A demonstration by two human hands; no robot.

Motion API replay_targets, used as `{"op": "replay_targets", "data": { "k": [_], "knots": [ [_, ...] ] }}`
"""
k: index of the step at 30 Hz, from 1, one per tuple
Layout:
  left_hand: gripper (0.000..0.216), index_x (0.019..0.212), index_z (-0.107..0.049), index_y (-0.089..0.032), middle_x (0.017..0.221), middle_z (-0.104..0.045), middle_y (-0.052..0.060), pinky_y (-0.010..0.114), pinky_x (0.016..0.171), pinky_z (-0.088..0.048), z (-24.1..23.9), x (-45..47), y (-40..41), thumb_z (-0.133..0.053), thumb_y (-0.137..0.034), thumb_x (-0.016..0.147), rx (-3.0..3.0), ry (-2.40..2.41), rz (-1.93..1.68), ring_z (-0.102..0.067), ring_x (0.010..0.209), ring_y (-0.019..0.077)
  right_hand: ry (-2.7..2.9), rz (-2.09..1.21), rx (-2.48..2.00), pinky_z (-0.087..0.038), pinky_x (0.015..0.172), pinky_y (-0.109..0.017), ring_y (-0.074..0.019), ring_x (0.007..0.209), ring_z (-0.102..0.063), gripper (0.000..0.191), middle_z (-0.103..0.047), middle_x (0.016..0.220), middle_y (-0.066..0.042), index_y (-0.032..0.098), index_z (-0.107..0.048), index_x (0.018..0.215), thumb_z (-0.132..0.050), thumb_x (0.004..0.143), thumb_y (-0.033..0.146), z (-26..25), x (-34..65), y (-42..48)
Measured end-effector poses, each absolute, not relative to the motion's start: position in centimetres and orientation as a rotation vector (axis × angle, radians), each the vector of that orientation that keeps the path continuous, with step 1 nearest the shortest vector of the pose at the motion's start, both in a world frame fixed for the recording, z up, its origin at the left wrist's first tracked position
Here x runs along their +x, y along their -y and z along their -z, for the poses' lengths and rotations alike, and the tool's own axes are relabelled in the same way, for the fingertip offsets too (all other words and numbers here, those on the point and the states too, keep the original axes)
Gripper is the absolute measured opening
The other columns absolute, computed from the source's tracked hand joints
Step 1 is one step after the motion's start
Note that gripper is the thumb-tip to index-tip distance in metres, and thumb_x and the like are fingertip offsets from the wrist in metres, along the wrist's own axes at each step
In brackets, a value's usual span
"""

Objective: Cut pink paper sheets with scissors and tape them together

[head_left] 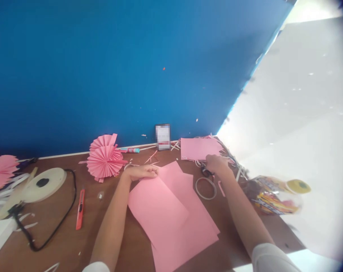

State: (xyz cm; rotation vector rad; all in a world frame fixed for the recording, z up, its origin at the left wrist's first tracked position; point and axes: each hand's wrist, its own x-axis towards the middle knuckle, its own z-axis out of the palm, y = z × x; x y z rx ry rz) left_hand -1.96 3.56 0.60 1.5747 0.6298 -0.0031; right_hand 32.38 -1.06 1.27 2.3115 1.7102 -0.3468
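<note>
At the far left of the table [63, 249], about 9 o'clock from the left hand, a pink pleated fan [1, 172] lies half cut off by the frame. White paper strips are scattered below it. Next comes a flat white reel [43, 184]. A black cable [62, 221] runs past its right side and loops away toward 7 o'clock. A red utility knife [80, 204] lies just right of the cable, its length running from 12 to 6 o'clock. At 10 o'clock from the left hand two more pleated fans [105, 160] lean together near the blue wall [131, 68]. A teal-capped pen [131, 150] lies at the wall's foot.

The left hand [140, 172] rests palm down on the far corner of the top pink sheet [157, 211]. Its grip is spread flat, fingers stretched toward 3 o'clock and closed on nothing. That sheet lies askew on a stack of pink sheets [196, 226] in the middle of the table, directly in front of the person.

A small blurred card [162, 136] stands against the wall at 12 o'clock from the stack. Right of it a separate pink sheet [198, 148] lies among paper trimmings. The right hand [216, 164] sits at that sheet's near edge, fingers curled down over a dark object [206, 173] (too hidden to identify). Whether the grip has closed on it cannot be told. A clear tape ring [205, 187] lies at 6 o'clock from the right hand, just beside the stack. At 4 o'clock, near the table's right edge, lies a blurred colourful container [270, 198] with a yellow cap [298, 186].
</note>
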Motion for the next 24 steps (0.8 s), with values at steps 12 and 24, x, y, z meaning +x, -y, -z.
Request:
{"op": "replay_targets", "data": {
  "k": [12,24],
  "knots": [
    [0.039,0.093,-0.056,-0.019,0.074,-0.051,-0.003,0.021,0.058,-0.034,-1.2,-3.5,-4.0,-0.071,-0.039,0.063,1.839,-0.832,0.066,-0.047,0.067,0.0128,-1.812,0.296,2.291,-0.043,0.075,-0.035,-0.0321,0.099,-0.062,0.051,-0.064,0.103,-0.022,0.005,-0.039,0.125,-0.049,0.076,0.009,-0.9,31.1,1.8],
    [0.026,0.087,-0.055,-0.016,0.088,-0.060,0.004,0.026,0.071,-0.042,-2.6,-2.3,-4.0,-0.060,-0.039,0.076,1.780,-0.862,-0.348,-0.056,0.083,0.0177,-2.184,0.777,2.100,-0.035,0.054,-0.025,-0.0176,0.066,-0.059,0.033,-0.065,0.079,-0.003,0.022,-0.053,0.106,-0.057,0.075,0.032,-4.6,34.5,4.1]
  ]
}}
